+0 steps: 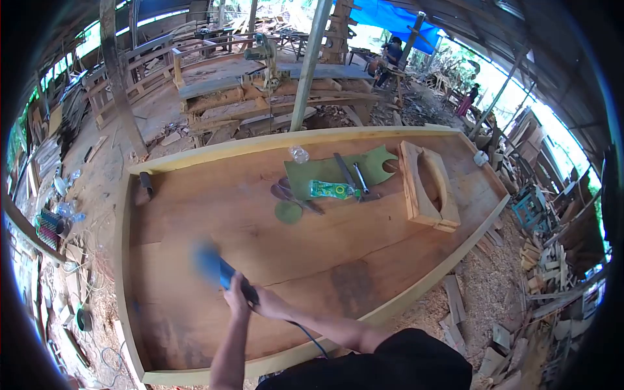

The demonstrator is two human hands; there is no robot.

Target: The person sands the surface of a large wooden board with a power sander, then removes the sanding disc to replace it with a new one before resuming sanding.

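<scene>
A blue and black power tool (pixel 227 273) is held over the left part of a large framed wooden panel (pixel 260 227); its round blue head is blurred. My left hand (pixel 237 294) is wrapped round the tool's near side, and my right hand (pixel 270 303) closes on its black rear end, where a cord trails toward my body. Farther back on the panel lie a green sheet (pixel 305 174), a green-labelled bottle (pixel 331 190), scissors (pixel 286 192), a round green piece (pixel 288 212) and a wrench (pixel 361 177).
A wooden frame piece with a curved opening (pixel 416 188) rests at the panel's right. A dark object (pixel 146 183) lies near the back left corner. Posts, benches and wood scraps (pixel 546 260) surround the panel. Two people (pixel 392 52) are in the far background.
</scene>
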